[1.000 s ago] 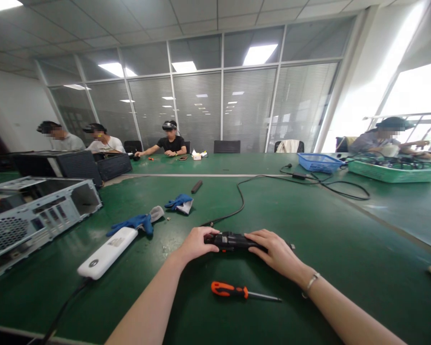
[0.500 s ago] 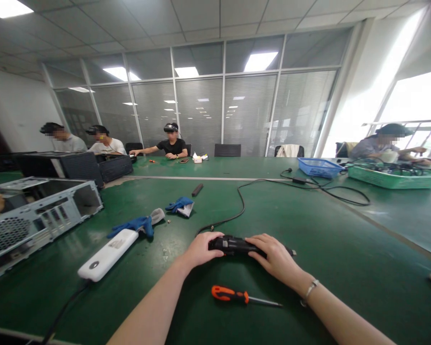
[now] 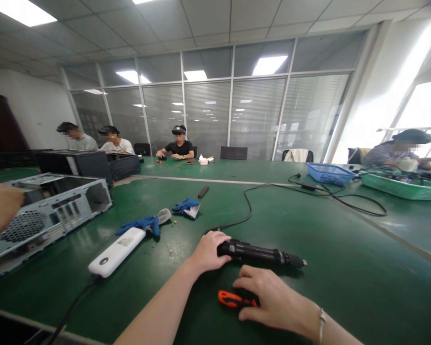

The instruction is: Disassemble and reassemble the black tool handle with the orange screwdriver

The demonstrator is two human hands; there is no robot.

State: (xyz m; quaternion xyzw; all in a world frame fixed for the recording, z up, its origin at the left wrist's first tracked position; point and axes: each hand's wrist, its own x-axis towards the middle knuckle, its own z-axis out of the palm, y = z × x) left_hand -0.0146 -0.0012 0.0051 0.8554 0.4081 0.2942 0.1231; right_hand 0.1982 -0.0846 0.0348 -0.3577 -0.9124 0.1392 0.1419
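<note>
A black electric screwdriver [image 3: 262, 252] lies on the green table [image 3: 330, 297], its bit end pointing right. My left hand [image 3: 211, 250] is closed round its rear end, where the cable comes out. Nearer to me is a hand screwdriver [image 3: 230, 299] with an orange and black handle. Over that handle hovers my right hand [image 3: 269, 294], thumb and fingers apart on either side. The hand hides the screwdriver's shaft, and contact with the handle cannot be made out.
On the left stand a white power strip [image 3: 118, 251], blue gloves [image 3: 143, 224] and an open computer case [image 3: 57, 211], with another person's hand [image 3: 2, 208] at it. A black cable [image 3: 249, 206] runs back toward a blue basket [image 3: 330, 174] and a green basket [image 3: 405, 186]. Several people sit around.
My right hand has left the electric screwdriver and come down nearer to me, over the hand screwdriver. My left hand stays on the electric screwdriver. The view has turned slightly left.
</note>
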